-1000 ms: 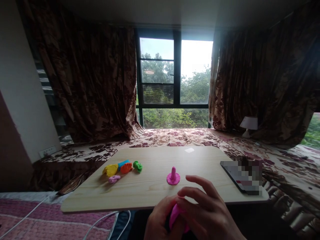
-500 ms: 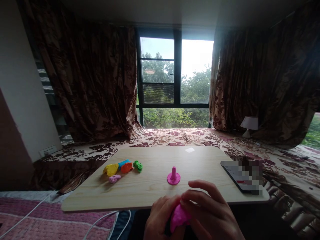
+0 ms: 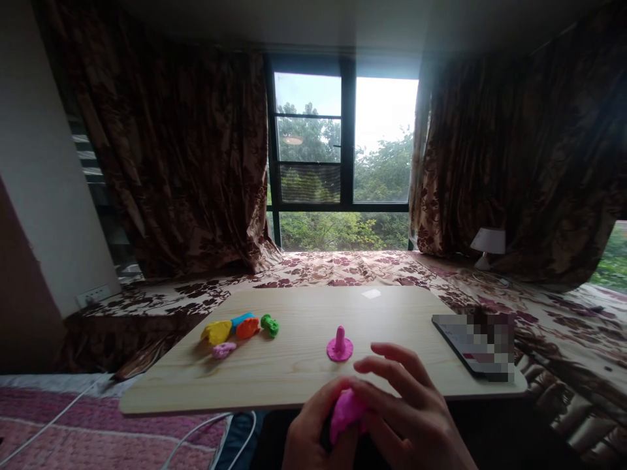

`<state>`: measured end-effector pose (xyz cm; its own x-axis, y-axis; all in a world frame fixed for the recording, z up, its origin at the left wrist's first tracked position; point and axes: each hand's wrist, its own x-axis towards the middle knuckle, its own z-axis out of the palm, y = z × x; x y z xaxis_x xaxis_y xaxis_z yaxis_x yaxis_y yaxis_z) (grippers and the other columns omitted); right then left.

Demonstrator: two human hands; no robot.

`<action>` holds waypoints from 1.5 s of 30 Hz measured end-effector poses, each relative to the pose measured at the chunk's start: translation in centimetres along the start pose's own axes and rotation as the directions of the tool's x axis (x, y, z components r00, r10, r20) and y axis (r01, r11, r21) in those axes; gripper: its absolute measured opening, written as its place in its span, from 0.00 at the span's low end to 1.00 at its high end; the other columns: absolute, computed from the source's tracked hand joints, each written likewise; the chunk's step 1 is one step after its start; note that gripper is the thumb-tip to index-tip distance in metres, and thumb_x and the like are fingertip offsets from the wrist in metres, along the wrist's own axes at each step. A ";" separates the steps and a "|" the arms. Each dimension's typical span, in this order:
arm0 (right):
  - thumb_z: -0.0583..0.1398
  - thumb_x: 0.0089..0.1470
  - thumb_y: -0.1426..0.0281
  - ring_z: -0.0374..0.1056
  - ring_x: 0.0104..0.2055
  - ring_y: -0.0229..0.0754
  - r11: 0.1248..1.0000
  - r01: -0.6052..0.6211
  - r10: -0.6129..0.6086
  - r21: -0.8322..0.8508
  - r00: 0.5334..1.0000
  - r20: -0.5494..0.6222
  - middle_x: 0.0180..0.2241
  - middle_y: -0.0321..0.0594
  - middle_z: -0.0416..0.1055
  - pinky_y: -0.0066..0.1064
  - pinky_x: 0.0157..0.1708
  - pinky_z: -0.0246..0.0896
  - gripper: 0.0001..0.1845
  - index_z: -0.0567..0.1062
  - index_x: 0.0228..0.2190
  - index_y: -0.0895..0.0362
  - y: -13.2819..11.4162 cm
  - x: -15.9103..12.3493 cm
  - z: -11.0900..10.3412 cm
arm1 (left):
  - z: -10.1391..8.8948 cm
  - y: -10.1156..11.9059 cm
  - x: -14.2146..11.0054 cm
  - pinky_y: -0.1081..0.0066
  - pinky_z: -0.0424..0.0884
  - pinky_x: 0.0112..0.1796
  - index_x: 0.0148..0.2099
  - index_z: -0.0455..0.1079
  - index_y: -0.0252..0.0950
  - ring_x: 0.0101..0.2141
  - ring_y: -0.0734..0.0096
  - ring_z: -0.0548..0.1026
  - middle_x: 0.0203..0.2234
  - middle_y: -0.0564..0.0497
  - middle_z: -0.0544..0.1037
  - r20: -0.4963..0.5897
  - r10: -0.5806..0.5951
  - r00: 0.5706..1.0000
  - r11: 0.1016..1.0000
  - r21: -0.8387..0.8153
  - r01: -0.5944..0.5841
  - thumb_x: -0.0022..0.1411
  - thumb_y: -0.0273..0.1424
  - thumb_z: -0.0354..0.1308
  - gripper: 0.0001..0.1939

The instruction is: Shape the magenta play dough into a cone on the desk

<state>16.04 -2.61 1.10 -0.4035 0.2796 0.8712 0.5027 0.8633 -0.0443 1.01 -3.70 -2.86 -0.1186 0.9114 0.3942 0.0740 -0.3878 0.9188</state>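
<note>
A lump of bright pink modelling clay (image 3: 347, 412) is held between my two hands, just over the near edge of the table. My left hand (image 3: 312, 424) wraps round it from the left, with the thumb on top. From the right, my right hand (image 3: 409, 411) pinches the clay; its upper fingers are raised and spread. Part of the lump is hidden by the fingers. Beyond the hands stands a pink clay piece (image 3: 339, 349), a flat round disc with an upright peg at its middle.
On the table's (image 3: 294, 385) left lie yellow clay (image 3: 217, 333), blue clay (image 3: 241, 320), orange clay (image 3: 247, 328), green clay (image 3: 270, 326) and pale pink clay (image 3: 224, 350). A tablet-like dark device (image 3: 458, 349), partly blurred, rests at the right. A small white paper (image 3: 371, 294) lies near the far edge.
The pink lump has been turned and shifted a little between my hands. My right hand's fingers closed in, then lifted apart again. The things on the table stayed put.
</note>
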 end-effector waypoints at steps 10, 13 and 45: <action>0.59 0.51 0.73 0.70 0.42 0.42 0.942 -0.324 0.317 0.085 0.944 0.092 0.43 0.45 0.70 0.30 0.40 0.70 0.16 0.70 0.44 0.55 0.5 -1.7 1.0 | 0.5 -0.6 0.7 0.78 0.66 0.27 0.35 0.74 0.33 0.25 0.74 0.69 0.22 0.54 0.73 0.150 -0.224 0.963 0.949 -0.190 0.250 0.51 0.40 0.61 0.15; 0.56 0.52 0.76 0.71 0.36 0.40 0.920 -0.350 0.335 0.176 0.936 0.110 0.37 0.43 0.71 0.27 0.36 0.70 0.13 0.72 0.41 0.57 0.3 -1.6 1.4 | 0.4 -0.7 0.5 0.75 0.67 0.31 0.40 0.74 0.34 0.30 0.69 0.72 0.26 0.52 0.77 0.131 -0.166 0.977 0.977 -0.109 0.181 0.54 0.39 0.59 0.16; 0.60 0.52 0.66 0.67 0.48 0.45 0.582 -0.498 0.489 0.643 0.846 0.214 0.46 0.44 0.70 0.38 0.47 0.66 0.17 0.70 0.45 0.57 9.1 5.4 4.7 | -0.4 0.2 12.9 0.68 0.72 0.41 0.43 0.67 0.35 0.36 0.72 0.76 0.34 0.49 0.78 0.338 -0.238 0.911 0.642 -0.649 0.409 0.59 0.26 0.55 0.09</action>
<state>14.82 8.70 3.16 -0.2591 0.7481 0.6109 0.0024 0.6330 -0.7742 -0.87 7.95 2.37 0.2095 0.9687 0.1334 -0.6434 0.0338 0.7648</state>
